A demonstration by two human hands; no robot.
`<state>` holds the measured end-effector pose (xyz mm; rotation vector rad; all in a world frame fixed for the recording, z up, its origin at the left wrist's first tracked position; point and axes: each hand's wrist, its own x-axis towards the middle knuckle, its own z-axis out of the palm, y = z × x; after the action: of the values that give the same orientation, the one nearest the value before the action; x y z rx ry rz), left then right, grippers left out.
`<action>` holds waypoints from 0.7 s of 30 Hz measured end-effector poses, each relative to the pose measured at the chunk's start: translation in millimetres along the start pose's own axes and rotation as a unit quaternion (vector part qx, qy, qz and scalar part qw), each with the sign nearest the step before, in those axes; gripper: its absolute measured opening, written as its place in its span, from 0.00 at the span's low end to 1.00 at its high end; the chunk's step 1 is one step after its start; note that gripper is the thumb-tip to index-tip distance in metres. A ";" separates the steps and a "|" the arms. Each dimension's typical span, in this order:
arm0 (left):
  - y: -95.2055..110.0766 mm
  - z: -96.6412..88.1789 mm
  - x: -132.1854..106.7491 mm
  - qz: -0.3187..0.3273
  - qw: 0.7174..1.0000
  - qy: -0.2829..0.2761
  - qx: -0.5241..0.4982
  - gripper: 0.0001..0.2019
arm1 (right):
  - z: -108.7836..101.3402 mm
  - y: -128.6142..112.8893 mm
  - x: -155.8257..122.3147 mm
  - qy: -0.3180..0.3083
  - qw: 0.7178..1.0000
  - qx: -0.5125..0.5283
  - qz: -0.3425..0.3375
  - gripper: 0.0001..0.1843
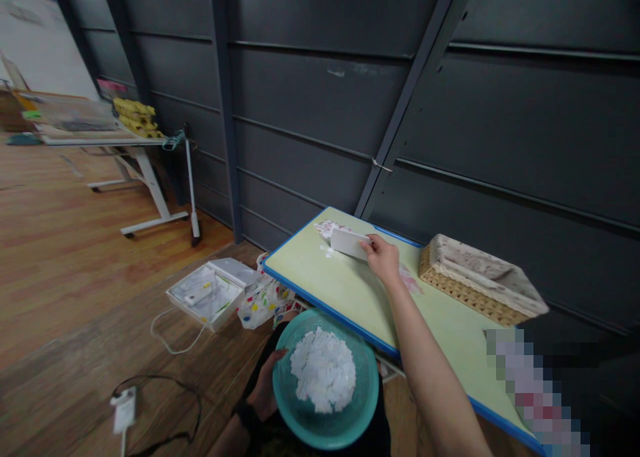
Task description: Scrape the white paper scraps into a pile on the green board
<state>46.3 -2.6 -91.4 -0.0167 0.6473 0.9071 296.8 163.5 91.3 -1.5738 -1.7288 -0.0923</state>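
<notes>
My left hand (266, 385) grips the left rim of a teal plastic basin (333, 434), which rests at my lap. Inside the basin lies a heap of small white flat pieces (323, 370). Over the yellow-green table (325, 280), my right hand (384, 258) is closed on the right end of a white rectangular flat piece (348, 242), tilted on its long edge. Behind it, a patterned patch (326, 228) shows on the tabletop, with a few white bits (327, 250) close by. The exact kind of the rectangular piece cannot be made out.
A lined wicker basket (465, 287) stands at the table's back right. On the floor to the left are an open white box (205, 294), a dotted bag (265, 300) and a power strip (124, 410) with cables. Dark panels (310, 97) rise behind the table.
</notes>
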 end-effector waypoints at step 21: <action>1.2 2.9 -3.4 0.013 0.999 0.026 0.026 0.24 | -2.4 -16.1 -7.5 0.024 0.997 -0.079 0.008 0.16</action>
<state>45.4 -3.5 -87.0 0.0153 0.7203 0.9161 283.4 152.4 95.6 -1.6854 -1.7057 -0.2610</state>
